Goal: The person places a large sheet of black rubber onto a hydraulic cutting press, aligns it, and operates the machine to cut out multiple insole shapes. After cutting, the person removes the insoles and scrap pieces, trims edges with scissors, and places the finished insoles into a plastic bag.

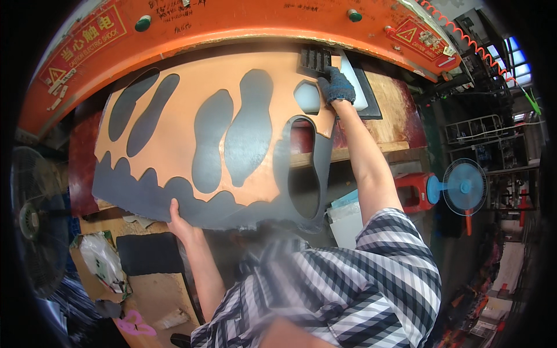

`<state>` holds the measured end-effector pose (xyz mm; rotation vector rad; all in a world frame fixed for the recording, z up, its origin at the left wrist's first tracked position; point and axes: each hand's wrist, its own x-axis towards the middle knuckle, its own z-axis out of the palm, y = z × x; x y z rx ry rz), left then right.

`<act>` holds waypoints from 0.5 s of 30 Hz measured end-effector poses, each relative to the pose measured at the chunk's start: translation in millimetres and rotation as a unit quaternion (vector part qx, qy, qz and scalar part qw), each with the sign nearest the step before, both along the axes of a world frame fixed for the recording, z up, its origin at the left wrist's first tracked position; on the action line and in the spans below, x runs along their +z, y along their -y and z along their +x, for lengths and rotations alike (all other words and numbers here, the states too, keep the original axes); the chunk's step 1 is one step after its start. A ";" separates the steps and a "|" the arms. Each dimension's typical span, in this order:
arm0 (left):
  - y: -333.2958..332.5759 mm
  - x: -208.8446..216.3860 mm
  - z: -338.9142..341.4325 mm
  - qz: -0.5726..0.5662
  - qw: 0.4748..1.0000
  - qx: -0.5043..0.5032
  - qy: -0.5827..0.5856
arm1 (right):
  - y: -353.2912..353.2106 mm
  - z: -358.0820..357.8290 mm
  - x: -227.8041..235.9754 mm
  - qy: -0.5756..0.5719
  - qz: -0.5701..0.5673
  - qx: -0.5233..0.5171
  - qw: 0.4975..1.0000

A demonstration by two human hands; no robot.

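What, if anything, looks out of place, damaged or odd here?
Nothing looks clearly damaged. Two mismatches: the right hand is gloved, the left hand bare; and the sheet's rightmost sole-shaped opening shows the bench through it, while its other sole shapes are solid dark grey.

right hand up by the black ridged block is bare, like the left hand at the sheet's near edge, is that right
No: the head view shows the right hand wearing a dark blue-grey glove. It is up by the black ridged block, and the left hand at the near edge of the sheet is bare.
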<state>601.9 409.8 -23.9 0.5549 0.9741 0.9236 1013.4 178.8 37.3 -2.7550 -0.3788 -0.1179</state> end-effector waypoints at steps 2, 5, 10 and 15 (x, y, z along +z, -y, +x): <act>-0.2 1.7 2.0 -0.009 1.000 -0.004 0.010 | -4.5 -0.6 -0.8 0.005 -0.011 -0.027 1.000; -1.1 3.1 3.9 -0.011 1.000 -0.003 0.013 | -9.4 3.6 -4.8 0.013 -0.020 -0.030 0.999; -2.4 2.6 6.0 -0.024 1.000 0.004 0.017 | -11.5 13.6 -15.7 0.024 -0.004 -0.028 0.999; -8.2 0.2 6.6 -0.053 0.998 0.005 0.021 | -9.9 11.1 -28.5 0.054 0.024 -0.023 0.998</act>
